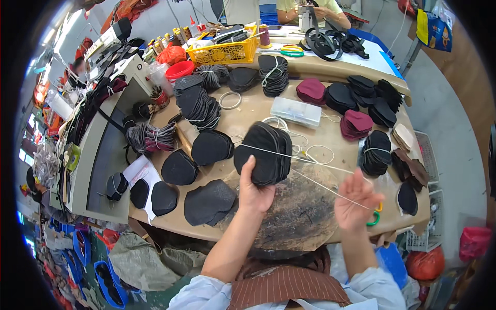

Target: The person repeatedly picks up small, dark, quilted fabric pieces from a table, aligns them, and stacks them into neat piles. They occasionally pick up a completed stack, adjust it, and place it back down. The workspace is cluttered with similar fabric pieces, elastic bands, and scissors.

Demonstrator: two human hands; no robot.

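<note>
My left hand [257,195] grips a thick stack of black, rounded fabric pieces [260,151], raised over the worn, scuffed board on the table. Its thumb presses on the front of the stack. A pale cord [310,159] crosses the stack's face and runs taut in two strands to my right hand [356,202]. The right fingers are loosely curled, and the cord is hooked about them. Close beside that hand lie scissors with green and yellow handles [373,219], partly hidden. Loose loops of the same cord [319,154] rest on the table behind the stack.
Several black stacks [179,167] and maroon stacks [356,124] stand around the brown-covered table. A clear plastic box [296,112], a yellow basket [222,53] and thread spools lie farther back. A sewing machine [308,20] and another person's hands [330,15] are at the far side.
</note>
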